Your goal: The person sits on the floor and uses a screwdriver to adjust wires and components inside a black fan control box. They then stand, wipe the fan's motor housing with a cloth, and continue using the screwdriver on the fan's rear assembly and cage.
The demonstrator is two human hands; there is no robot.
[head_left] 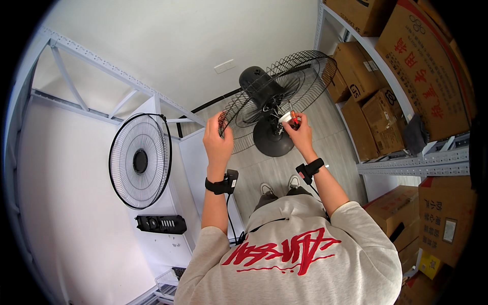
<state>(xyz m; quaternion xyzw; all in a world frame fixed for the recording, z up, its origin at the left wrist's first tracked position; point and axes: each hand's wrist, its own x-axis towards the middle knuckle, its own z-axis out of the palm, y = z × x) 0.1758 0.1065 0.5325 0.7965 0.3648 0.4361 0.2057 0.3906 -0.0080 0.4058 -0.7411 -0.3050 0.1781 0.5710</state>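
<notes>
A black standing fan [258, 84] is in front of me, its motor housing and round base showing. My left hand [217, 141] is closed on the left rim of its black wire rear grille [235, 118]. Close to the fan's middle, my right hand [301, 136] pinches a small white and red thing [287, 117]; its kind is not clear. Thin wires [274, 108] show below the motor, beside that hand. The fingers partly hide what they hold.
On the white shelf [66, 203] at left lie a round front grille [122, 173] with a black rim and a black control panel [161, 224]. Cardboard boxes [361, 71] fill the metal rack at right, where a dark grey cloth [416, 134] hangs. A wall socket [224, 66] is behind the fan.
</notes>
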